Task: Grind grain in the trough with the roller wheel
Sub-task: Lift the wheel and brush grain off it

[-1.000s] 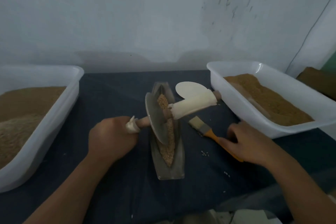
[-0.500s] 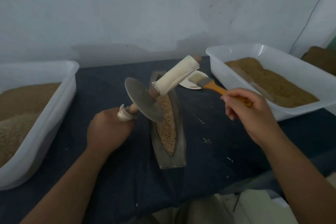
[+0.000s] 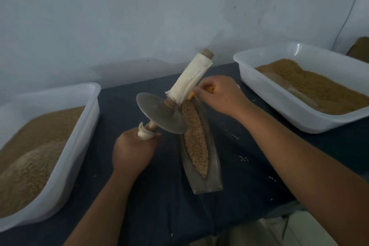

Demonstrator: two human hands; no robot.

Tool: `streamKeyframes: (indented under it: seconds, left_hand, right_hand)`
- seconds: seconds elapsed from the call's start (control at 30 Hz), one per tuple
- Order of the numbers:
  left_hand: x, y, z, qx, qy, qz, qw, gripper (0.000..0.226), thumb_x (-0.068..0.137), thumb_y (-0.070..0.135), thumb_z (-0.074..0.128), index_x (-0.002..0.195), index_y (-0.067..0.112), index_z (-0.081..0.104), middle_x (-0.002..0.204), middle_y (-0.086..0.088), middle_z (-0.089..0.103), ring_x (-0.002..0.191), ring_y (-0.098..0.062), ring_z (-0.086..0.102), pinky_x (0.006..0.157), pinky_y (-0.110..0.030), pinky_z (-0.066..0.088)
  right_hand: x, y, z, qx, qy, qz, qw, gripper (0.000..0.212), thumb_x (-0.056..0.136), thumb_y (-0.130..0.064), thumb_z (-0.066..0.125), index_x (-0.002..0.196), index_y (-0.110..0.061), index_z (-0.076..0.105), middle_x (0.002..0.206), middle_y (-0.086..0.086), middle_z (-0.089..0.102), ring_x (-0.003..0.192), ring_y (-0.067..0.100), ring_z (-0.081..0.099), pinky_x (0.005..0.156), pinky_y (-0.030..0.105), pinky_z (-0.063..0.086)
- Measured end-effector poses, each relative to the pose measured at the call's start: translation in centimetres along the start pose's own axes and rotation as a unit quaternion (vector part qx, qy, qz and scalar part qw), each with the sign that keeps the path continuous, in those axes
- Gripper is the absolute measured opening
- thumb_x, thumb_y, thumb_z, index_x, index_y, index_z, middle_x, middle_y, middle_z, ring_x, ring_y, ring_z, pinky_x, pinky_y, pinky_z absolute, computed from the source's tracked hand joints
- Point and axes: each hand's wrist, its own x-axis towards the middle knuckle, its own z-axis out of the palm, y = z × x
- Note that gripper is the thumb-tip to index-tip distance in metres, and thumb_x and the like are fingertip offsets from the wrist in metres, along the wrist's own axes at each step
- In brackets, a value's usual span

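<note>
Nearest us, our left hand (image 3: 132, 152) grips the near handle of the roller wheel (image 3: 159, 114), which leans steeply, far handle in the air, disc edge over the trough (image 3: 213, 166). The grain (image 3: 194, 138) lies heaped along the trough's groove. Beyond, our right hand (image 3: 219, 94) pinches an orange brush (image 3: 190, 96) at the trough's far end. Held one-handed, that wheel could tip and scatter grain onto the cloth (image 3: 139, 195).
</note>
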Motion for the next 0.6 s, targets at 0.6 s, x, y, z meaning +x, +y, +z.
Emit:
streamKeyframes:
  seconds: [0.6]
  left_hand:
    - [-0.1,0.4,0.0,-0.004,-0.008,-0.012,1.0,0.02,0.068,0.059,0.074,0.074,0.04,0.07,0.063,0.013,0.068,0.061,-0.009,0.066,0.059,-0.033,0.049]
  right_hand:
    - [-1.3,-0.3,1.0,0.018,0.081,-0.046,0.995,0.053,0.109,-0.039,0.044,0.064,-0.015,0.058,0.056,0.0,0.055,0.056,0.016,0.057,0.055,0.028,0.043]
